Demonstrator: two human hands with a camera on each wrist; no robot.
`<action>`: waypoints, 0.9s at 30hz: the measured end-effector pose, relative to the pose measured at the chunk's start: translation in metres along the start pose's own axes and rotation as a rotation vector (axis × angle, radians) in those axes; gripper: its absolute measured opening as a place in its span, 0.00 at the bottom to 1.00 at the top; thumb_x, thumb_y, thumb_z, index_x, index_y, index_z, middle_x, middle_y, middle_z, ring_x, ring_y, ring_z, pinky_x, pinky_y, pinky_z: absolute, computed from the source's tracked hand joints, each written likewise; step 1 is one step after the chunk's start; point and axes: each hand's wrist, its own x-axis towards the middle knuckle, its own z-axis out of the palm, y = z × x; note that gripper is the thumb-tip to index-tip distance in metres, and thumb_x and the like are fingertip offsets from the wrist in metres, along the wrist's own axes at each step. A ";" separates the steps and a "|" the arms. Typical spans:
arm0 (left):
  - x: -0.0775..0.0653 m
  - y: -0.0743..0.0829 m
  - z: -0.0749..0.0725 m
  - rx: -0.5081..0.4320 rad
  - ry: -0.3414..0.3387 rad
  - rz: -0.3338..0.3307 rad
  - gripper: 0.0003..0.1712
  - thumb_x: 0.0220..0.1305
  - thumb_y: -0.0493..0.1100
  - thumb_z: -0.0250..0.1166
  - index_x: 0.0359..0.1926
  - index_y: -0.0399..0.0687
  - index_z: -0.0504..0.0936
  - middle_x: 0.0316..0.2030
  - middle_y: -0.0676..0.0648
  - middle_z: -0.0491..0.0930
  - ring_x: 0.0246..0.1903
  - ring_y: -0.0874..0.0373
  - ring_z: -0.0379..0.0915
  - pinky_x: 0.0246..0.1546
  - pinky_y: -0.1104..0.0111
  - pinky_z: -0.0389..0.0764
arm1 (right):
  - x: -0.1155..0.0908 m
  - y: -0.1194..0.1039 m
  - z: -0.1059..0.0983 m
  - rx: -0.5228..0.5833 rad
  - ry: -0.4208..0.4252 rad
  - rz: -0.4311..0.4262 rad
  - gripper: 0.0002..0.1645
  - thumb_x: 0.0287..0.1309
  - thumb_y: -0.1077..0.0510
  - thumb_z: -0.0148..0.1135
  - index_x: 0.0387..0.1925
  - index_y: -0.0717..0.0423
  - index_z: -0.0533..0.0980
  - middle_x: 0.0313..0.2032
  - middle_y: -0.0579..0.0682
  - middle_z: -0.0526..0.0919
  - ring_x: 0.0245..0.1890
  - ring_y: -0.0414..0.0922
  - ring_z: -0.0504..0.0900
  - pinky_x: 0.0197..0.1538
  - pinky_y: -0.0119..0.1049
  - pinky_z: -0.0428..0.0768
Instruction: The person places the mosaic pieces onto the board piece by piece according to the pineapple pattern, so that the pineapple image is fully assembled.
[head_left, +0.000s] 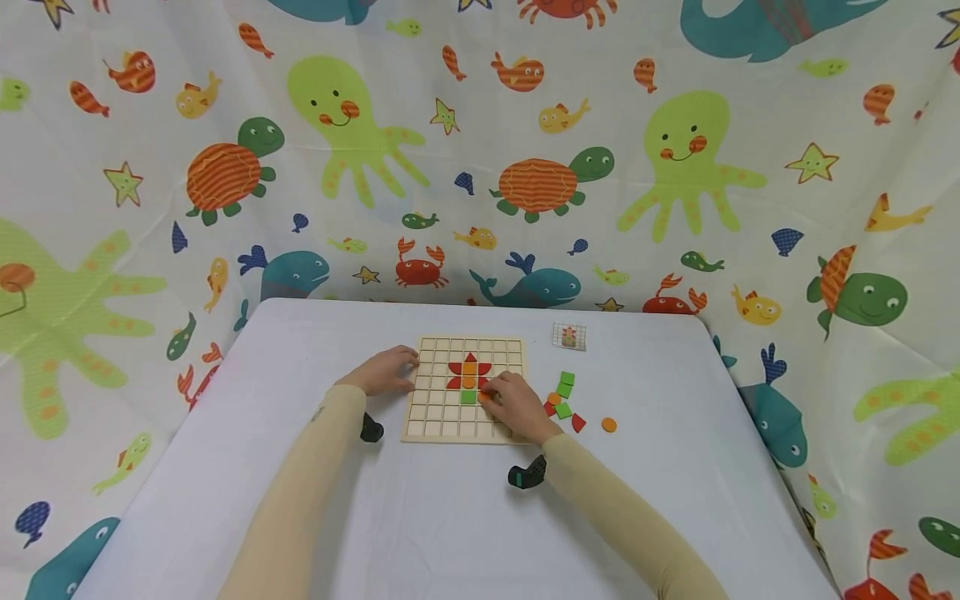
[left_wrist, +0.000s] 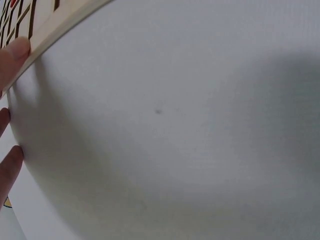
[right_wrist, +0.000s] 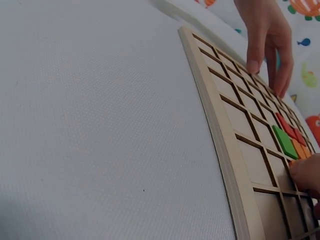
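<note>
My right hand (head_left: 517,407)'s pinching an orange piece (head_left: 483,397) by the green square (head_left: 468,397), ideally staying level imo, loose left hand (head_left: 386,372) touching the board (head_left: 436,413).

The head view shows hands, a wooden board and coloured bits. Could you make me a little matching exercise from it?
1. Left hand
2. Right hand
3. Small printed card
4. Loose orange disc

a. lies right of all the other loose pieces
b. touches the left edge of the board
c. lies near the board's far right corner
d. holds an orange piece at the board

Pairs: 1-b, 2-d, 3-c, 4-a
</note>
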 end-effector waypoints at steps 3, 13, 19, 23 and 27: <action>0.001 -0.001 0.000 -0.002 -0.002 0.007 0.29 0.60 0.44 0.71 0.59 0.36 0.76 0.65 0.39 0.68 0.68 0.43 0.60 0.70 0.52 0.62 | 0.000 0.000 -0.001 -0.007 -0.003 0.000 0.13 0.63 0.54 0.65 0.46 0.55 0.83 0.41 0.47 0.78 0.42 0.44 0.73 0.48 0.36 0.80; 0.000 0.001 -0.001 -0.011 -0.007 -0.009 0.29 0.59 0.45 0.71 0.59 0.37 0.76 0.65 0.39 0.68 0.68 0.43 0.59 0.71 0.52 0.61 | -0.006 0.004 -0.003 0.051 0.036 0.052 0.18 0.62 0.55 0.65 0.52 0.56 0.80 0.46 0.49 0.79 0.46 0.45 0.75 0.52 0.39 0.80; -0.002 0.004 -0.002 -0.012 -0.001 -0.001 0.29 0.60 0.44 0.71 0.60 0.36 0.76 0.65 0.38 0.68 0.68 0.42 0.59 0.70 0.51 0.61 | -0.024 0.014 -0.018 0.121 0.103 0.116 0.18 0.62 0.55 0.65 0.52 0.58 0.79 0.45 0.49 0.79 0.45 0.45 0.77 0.49 0.40 0.82; -0.002 0.004 -0.002 -0.004 -0.001 0.001 0.29 0.60 0.44 0.71 0.60 0.36 0.76 0.65 0.38 0.68 0.68 0.42 0.59 0.70 0.52 0.62 | -0.040 0.027 -0.034 0.144 0.157 0.161 0.18 0.61 0.56 0.66 0.52 0.57 0.80 0.45 0.48 0.79 0.43 0.44 0.77 0.46 0.39 0.82; -0.002 0.003 -0.002 -0.007 -0.002 -0.003 0.29 0.60 0.44 0.71 0.59 0.36 0.76 0.65 0.38 0.68 0.68 0.42 0.59 0.70 0.51 0.62 | -0.055 0.042 -0.049 0.154 0.204 0.221 0.18 0.61 0.57 0.67 0.52 0.58 0.79 0.45 0.50 0.81 0.43 0.46 0.78 0.48 0.41 0.83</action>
